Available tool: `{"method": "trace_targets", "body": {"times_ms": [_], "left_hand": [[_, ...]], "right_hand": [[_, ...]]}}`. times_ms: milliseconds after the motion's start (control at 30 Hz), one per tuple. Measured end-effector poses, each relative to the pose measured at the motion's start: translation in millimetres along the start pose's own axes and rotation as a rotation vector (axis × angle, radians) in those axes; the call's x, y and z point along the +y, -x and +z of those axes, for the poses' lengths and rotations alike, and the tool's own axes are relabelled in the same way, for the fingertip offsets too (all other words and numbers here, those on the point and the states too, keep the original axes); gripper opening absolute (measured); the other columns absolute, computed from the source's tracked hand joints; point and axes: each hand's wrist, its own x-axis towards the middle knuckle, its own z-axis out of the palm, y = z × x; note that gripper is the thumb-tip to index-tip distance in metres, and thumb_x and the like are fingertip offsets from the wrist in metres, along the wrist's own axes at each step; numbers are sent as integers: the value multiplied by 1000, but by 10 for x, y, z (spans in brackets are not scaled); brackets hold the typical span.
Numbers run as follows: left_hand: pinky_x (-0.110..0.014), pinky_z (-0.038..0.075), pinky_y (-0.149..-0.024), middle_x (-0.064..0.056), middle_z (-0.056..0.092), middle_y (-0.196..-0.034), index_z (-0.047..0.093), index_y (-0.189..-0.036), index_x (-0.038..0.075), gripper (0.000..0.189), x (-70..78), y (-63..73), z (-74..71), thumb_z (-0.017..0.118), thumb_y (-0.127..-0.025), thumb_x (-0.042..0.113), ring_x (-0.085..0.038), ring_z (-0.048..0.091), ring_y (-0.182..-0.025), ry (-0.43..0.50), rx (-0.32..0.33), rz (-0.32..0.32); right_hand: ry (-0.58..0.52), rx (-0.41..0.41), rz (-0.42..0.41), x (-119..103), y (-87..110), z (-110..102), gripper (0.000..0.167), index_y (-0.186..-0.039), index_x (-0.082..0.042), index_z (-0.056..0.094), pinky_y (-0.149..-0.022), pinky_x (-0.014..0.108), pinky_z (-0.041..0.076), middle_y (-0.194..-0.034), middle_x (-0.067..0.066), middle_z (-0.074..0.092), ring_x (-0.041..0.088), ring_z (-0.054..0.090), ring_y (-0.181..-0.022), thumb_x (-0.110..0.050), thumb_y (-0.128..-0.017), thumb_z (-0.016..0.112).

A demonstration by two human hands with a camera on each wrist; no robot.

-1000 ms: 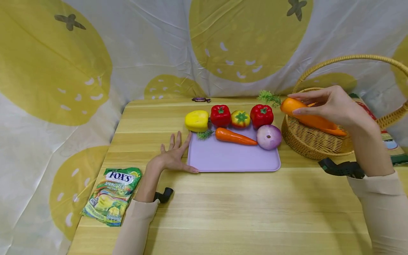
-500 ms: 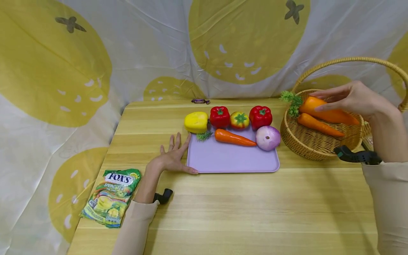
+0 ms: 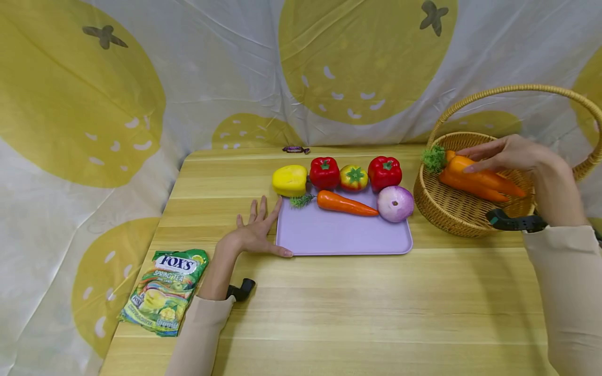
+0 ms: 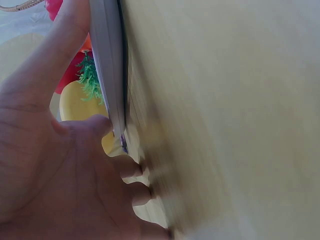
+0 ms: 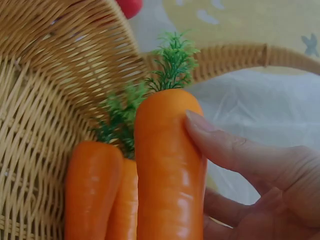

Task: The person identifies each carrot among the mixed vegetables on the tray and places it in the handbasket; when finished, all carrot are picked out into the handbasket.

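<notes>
My right hand (image 3: 517,154) grips an orange carrot (image 5: 167,165) between thumb and fingers, inside the wicker basket (image 3: 437,209). Two other carrots (image 5: 92,185) lie beside it, their green tops partly hidden in the right wrist view. With fingers spread, my left hand (image 3: 251,232) touches the left edge of the lilac tray (image 3: 343,237). On that tray lie a carrot (image 3: 345,203) and a purple onion (image 3: 396,203). Along its back edge sit a yellow pepper (image 3: 289,180), two red peppers (image 3: 324,173) and a yellow-red tomato-like vegetable (image 3: 354,178).
A green candy bag (image 3: 166,292) lies on the wooden table (image 3: 376,308), left of my left forearm. At the table's back edge is a small wrapped candy (image 3: 295,150). The basket's tall handle (image 3: 512,87) arches over my right hand. A patterned cloth (image 3: 226,68) hangs behind.
My right hand has carried the carrot rightward from over the basket's left rim and lowered it among the other carrots. The left hand has stayed at the tray's edge.
</notes>
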Motion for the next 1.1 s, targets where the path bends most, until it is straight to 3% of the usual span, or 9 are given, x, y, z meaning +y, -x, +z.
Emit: {"method": "trace_targets", "body": {"times_ms": [67,133,167,300,400,500,633,867,1100], "left_hand": [[-80,-12,-117,-10,-39,-165,-22,-160,42,148,-2,-1,5,74,-58,91,-34,-37,-153,0,-1,2],[-80,-12,-116,-11,-39,-165,-22,-160,42,148,0,2,9,75,-59,90,-34,-37,-153,3,-2,4],[-80,-12,-116,-11,-39,-165,-22,-160,42,148,3,5,10,75,-59,89,-34,-37,-153,4,-3,4],[-80,-12,-117,-10,-40,-165,-22,-160,42,147,17,25,8,75,-60,89,-34,-37,-153,11,-3,1],[-80,-13,-116,-10,-39,-165,-21,-161,42,147,22,32,5,75,-60,89,-34,-37,-154,14,-1,0],[-80,-14,-116,-10,-39,-166,-21,-161,42,148,18,27,4,75,-59,90,-34,-36,-154,13,1,2],[-80,-13,-116,-10,-39,-165,-22,-160,42,148,13,15,5,74,-58,90,-33,-37,-154,3,1,4],[-80,-12,-116,-11,-39,-165,-22,-160,42,147,11,7,11,74,-59,90,-34,-36,-154,5,5,6],[-80,-12,-116,-11,-39,-165,-22,-160,42,147,15,15,12,74,-59,90,-34,-37,-153,7,5,7]], "right_hand": [[29,6,-2,10,-37,27,41,-136,-37,69,-112,67,35,-108,-42,63,21,51,-131,-40,-95,75],[40,12,11,14,-63,54,40,-134,-37,70,-110,62,38,-118,-34,68,20,50,-129,-41,-94,76],[64,23,17,15,-72,67,41,-133,-37,71,-106,55,42,-124,-28,69,16,52,-121,-42,-93,77],[100,36,11,6,-103,128,44,-133,-27,72,-100,53,50,-148,12,60,31,55,-126,-41,-92,79],[91,22,-10,-2,-129,165,48,-136,-17,70,-103,60,50,-151,22,55,41,49,-137,-35,-92,79],[76,-7,-19,6,-161,197,48,-136,-12,69,-102,46,54,-143,19,63,23,62,-125,-29,-93,80],[46,-42,-12,26,-190,252,46,-134,-11,71,-84,26,57,-131,14,72,-3,64,-98,-24,-91,81],[136,-27,-29,16,-246,347,51,-131,-9,72,-82,29,55,-125,16,75,5,63,-99,-28,-86,85],[141,-20,-83,64,-336,422,45,-127,-9,75,-80,14,51,-119,16,77,-9,64,-93,-21,-85,87]]}}
